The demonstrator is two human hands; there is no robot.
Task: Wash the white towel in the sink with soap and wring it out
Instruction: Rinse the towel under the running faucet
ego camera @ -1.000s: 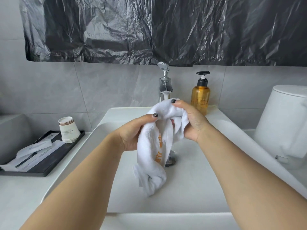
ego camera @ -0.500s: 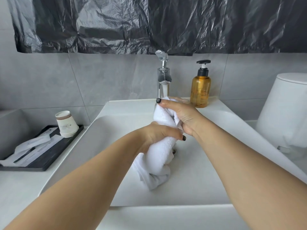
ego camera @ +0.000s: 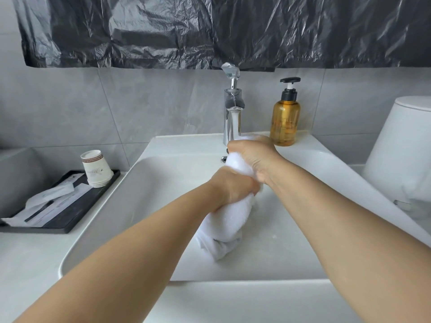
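Both hands squeeze the towel (ego camera: 233,220) over the sink (ego camera: 98,229), so water drips in: left hand (ego camera: 233,185) near, right hand (ego camera: 254,157) far, by the tap (ego camera: 232,113).

The towel (ego camera: 235,220) was plain white, as were the sink (ego camera: 163,183) and the table (ego camera: 30,257). At one o'clock the soap bottle (ego camera: 285,122) was translucent amber with a black pump. The faucet (ego camera: 232,113) at twelve o'clock was shiny chrome. At nine o'clock, white paper cups (ego camera: 95,169) carried a brown rim band on a black tray (ego camera: 70,217). Crinkled black plastic sheeting (ego camera: 210,31) hung above grey, faintly marbled wall tiles (ego camera: 151,106).
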